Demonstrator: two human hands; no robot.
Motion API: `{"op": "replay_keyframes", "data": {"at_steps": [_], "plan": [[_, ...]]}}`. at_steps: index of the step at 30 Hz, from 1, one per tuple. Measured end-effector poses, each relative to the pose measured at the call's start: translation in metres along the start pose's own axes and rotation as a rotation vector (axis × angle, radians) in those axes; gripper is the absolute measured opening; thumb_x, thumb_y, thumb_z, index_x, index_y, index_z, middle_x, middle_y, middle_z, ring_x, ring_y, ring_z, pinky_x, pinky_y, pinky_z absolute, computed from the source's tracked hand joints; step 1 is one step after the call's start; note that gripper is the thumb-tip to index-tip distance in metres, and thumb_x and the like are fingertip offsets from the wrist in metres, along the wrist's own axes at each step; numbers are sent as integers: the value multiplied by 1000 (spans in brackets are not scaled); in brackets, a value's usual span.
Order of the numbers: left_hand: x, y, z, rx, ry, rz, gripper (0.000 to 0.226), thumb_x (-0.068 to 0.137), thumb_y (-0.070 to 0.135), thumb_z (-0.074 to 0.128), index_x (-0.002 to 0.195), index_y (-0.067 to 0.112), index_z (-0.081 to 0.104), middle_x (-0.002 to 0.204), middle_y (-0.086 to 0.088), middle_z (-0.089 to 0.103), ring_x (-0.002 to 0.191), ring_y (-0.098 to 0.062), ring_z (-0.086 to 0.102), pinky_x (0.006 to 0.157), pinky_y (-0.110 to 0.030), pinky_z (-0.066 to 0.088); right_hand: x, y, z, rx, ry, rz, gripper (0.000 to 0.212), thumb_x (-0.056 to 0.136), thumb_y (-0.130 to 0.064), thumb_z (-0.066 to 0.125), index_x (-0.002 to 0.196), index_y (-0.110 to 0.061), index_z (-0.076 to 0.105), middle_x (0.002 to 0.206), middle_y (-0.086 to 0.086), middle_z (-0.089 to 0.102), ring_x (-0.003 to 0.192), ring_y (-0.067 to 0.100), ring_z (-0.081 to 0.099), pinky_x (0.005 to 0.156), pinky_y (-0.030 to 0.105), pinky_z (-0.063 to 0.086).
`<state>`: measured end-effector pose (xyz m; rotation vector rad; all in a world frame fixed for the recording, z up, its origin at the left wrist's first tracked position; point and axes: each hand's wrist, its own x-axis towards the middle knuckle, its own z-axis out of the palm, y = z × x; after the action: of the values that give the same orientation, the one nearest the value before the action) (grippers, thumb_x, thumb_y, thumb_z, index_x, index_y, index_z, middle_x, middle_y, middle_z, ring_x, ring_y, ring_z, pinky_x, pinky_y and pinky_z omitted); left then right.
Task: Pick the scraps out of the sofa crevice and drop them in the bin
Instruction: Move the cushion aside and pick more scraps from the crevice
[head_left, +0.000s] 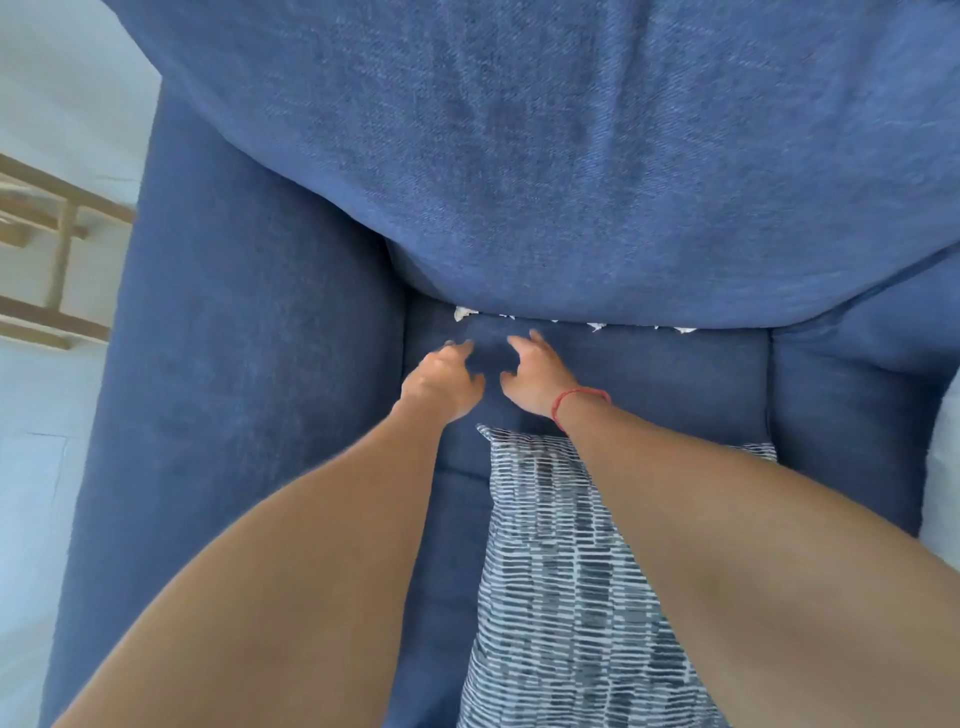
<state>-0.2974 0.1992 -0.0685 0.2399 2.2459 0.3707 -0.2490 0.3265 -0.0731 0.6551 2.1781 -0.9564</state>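
Scraps (464, 313) just beyond empty hands (485, 376)

Scraps (464, 313) tucked along the crevice (571, 325) between back cushion (519, 156) and seat cushion (649, 374). Both hands side by side just in front, left hand (441, 382) left of right hand (532, 371). Throw pillow (561, 571) on the seat nearer the camera, armrest (234, 338) off to the left.

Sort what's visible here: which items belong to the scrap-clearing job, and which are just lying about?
Part of the job:
- white scraps in the sofa crevice
- left hand and right hand, both empty, reaching toward them

Just lying about:
- patterned cushion on the seat
- wooden furniture beside the sofa

No bin is in view.
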Motion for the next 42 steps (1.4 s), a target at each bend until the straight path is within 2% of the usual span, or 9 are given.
{"op": "replay_keyframes", "data": {"at_steps": [4, 9, 14, 19, 23, 31, 35, 39, 42], "plan": [[43, -8, -5, 37, -7, 87, 58, 95, 26, 50, 149, 30, 30, 159, -2, 24, 139, -23, 37, 106, -39, 42, 31, -1, 11, -4, 27, -23, 61, 94, -13, 49, 151, -23, 29, 164, 4, 1, 147, 30, 23, 117, 40, 29], [82, -14, -6, 69, -46, 97, 58, 93, 30, 54, 147, 35, 33, 156, -2, 27, 137, -26, 37, 107, -42, 42, 57, 2, 16, -149, 73, -9, 69, 92, -17, 50, 152, -33, 19, 157, 6, 18, 138, 32, 25, 104, 46, 41], [91, -17, -5, 212, -75, 114, 63, 93, 31, 51, 149, 38, 22, 155, 1, 27, 141, -28, 23, 113, -46, 32, 73, 0, 20, -237, 30, 45, 78, 89, -20, 58, 151, -33, 14, 152, 10, 22, 137, 32, 23, 99, 46, 44], [93, -18, -9, 356, -63, 152, 67, 92, 35, 53, 151, 32, 22, 153, 5, 32, 137, -25, 27, 109, -46, 33, 81, -1, 17, -274, 15, 47, 80, 85, -32, 66, 150, -26, 22, 154, 5, 29, 142, 32, 23, 106, 44, 40], [86, -14, -6, 286, 18, 140, 58, 91, 32, 55, 145, 24, 36, 145, 2, 45, 134, -27, 36, 106, -42, 38, 75, 1, 14, -295, 76, 32, 66, 86, -33, 64, 143, -16, 36, 146, 8, 44, 138, 30, 36, 105, 39, 41], [44, -12, -5, 45, 188, 138, 39, 87, 23, 61, 124, 13, 59, 121, -10, 65, 115, -28, 57, 93, -35, 50, 30, -3, 14, -191, 320, -84, 20, 92, -16, 53, 105, -5, 62, 111, 16, 67, 105, 37, 62, 83, 37, 50], [14, -16, -9, -122, 335, 122, 24, 90, 17, 59, 109, 3, 52, 112, -13, 60, 107, -29, 54, 81, -37, 48, 9, -18, 2, -146, 377, -116, 16, 94, -10, 49, 103, -2, 59, 103, 22, 67, 97, 40, 63, 79, 40, 50], [-22, -17, -27, -205, 435, 129, 21, 94, 15, 51, 110, 2, 48, 109, -14, 60, 99, -30, 56, 71, -32, 42, -14, -39, -6, -124, 391, -172, 19, 93, -7, 46, 109, -3, 56, 101, 22, 66, 94, 42, 61, 81, 44, 52], [-54, -24, -48, -257, 504, 112, 27, 96, 14, 49, 120, 3, 43, 107, -15, 61, 95, -33, 58, 70, -36, 44, -33, -65, -7, -231, 384, -225, 18, 95, -9, 45, 79, -10, 54, 84, 17, 60, 79, 38, 54, 67, 36, 44]]}}
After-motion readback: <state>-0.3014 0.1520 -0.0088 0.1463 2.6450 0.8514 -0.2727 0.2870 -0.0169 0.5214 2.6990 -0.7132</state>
